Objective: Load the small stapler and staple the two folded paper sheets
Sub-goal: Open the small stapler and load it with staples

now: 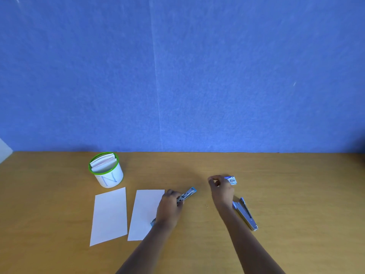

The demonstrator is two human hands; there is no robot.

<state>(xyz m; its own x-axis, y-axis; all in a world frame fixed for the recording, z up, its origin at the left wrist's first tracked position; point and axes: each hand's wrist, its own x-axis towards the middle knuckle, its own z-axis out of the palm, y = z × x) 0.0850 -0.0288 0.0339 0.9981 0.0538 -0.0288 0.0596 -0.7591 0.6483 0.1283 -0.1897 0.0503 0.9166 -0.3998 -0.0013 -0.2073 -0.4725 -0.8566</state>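
At the left of centre in the frame, near the back edge of the wooden table (296, 194), stands a white cup (109, 177) with a green rim and a blue letter N on its side, with folded papers upright inside it. Below the cup, the two folded sheets lie flat side by side with a narrow gap between them: the left sheet (109, 215) tilted a little, the right sheet (145, 210) just beside it, its lower right corner hidden under a forearm. The left hand (169, 208) rests over the right edge of that sheet with its fingers curled round the small stapler (187, 194), whose metal body and blue tip point toward the upper right, clear of the paper (a bit of blue also shows below the wrist, but what it belongs to cannot be told). Right of centre, the right hand (221, 189) hovers low over the table, thumb and forefinger drawn together in a pinch; whether anything sits between them is too small to tell. Just beyond its knuckles lies a small staple box (232, 179) with blue print. Lower right of that hand, a second stapler (245, 213) lies on the table, well apart from the sheets.
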